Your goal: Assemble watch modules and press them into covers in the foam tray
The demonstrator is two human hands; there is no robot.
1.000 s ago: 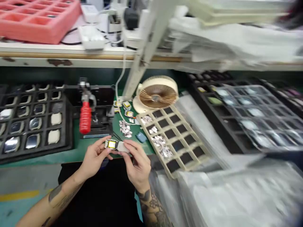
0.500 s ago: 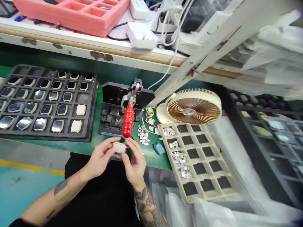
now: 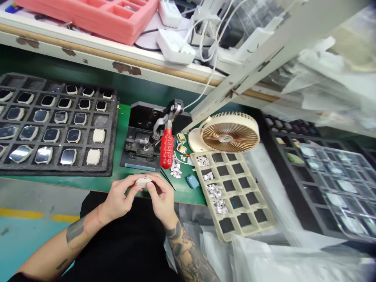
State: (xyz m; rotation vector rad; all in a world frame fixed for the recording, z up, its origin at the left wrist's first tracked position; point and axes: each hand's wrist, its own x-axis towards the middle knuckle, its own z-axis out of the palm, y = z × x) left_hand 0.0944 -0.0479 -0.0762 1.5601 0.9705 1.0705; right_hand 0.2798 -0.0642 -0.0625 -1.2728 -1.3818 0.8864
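A small cream watch case (image 3: 143,181) is pinched between my two hands at the bench's front edge. My left hand (image 3: 121,197) grips its left side with thumb and fingers, and my right hand (image 3: 161,196) closes on its right side. Part of the case is covered by my fingers. Just beyond them stands a black clamp fixture (image 3: 141,145) with a red handle (image 3: 167,149). Black tweezers (image 3: 168,179) lie right of my fingers on the green bench top (image 3: 125,181).
At the left, a dark foam tray (image 3: 113,156) holds watch cases. Right of the clamp are small silvery pieces (image 3: 176,170), a blue block (image 3: 192,181), a fan (image 3: 229,133) and a cream compartment tray (image 3: 220,233). A shelf (image 3: 96,60) crosses above.
The watch case has tilted and my fingers have closed further around it. My right hand has moved slightly left. The view has shifted, and the tweezers now show beside the clamp.
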